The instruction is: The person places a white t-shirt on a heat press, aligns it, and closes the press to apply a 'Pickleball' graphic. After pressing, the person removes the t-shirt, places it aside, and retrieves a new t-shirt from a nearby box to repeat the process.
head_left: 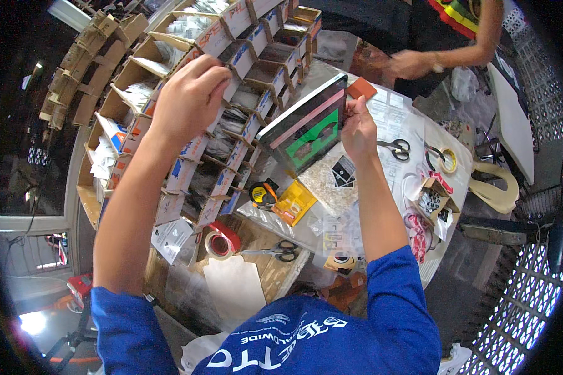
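Observation:
My right hand (pixel 359 128) grips the right edge of a tablet (pixel 303 125), which is tilted up and shows a green picture with a pink band. My left hand (pixel 192 94) is raised at the cardboard compartment rack (pixel 250 75), fingers curled closed; whatever they hold, if anything, is hidden. The compartments hold small white and clear packets. Below the tablet lie a yellow tape measure (pixel 263 194), a yellow packet (pixel 296 202) and a beige padded sheet with dark cards (pixel 344 172).
Scissors (pixel 394 147), tape rolls (pixel 448 160) and a small box (pixel 434 194) lie rightward. Red tape (pixel 221 241), more scissors (pixel 281 250) and white card (pixel 233 287) lie nearer. Another person's arm (pixel 456 56) reaches in at top right. More cardboard bins (pixel 91 62) stand upper left.

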{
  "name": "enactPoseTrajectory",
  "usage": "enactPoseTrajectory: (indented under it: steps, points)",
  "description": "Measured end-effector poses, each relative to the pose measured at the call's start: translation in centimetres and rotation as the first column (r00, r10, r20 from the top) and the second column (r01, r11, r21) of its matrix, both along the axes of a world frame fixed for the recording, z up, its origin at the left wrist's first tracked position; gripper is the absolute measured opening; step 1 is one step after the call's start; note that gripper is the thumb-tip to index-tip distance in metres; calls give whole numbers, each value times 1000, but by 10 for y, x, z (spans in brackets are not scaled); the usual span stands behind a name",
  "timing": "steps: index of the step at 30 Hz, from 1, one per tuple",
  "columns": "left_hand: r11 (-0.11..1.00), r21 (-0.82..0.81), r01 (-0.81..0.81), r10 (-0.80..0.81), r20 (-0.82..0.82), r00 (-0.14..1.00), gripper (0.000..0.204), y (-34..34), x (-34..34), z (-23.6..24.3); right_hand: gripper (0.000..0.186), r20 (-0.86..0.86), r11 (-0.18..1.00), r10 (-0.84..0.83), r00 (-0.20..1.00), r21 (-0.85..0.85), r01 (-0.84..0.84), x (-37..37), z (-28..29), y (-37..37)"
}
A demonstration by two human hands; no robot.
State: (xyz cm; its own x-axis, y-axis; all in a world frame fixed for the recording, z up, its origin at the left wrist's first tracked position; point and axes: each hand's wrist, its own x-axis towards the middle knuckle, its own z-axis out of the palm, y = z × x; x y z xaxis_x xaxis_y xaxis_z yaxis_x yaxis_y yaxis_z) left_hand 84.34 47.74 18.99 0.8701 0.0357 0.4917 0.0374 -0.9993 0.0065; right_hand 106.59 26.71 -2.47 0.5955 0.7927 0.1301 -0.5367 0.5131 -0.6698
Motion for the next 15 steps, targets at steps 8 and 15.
enactPoseTrajectory:
  steps: [8,15]
  points:
    - [575,-703,-418,740,230,632,6,-107,-212,-14,56,-55,997,-74,996,13,75,-2,2,5]
    - [290,-628,-722,636,-438,636,18,-215,-312,-143,58,-24,997,-61,998,-58,59,5,-1,19]
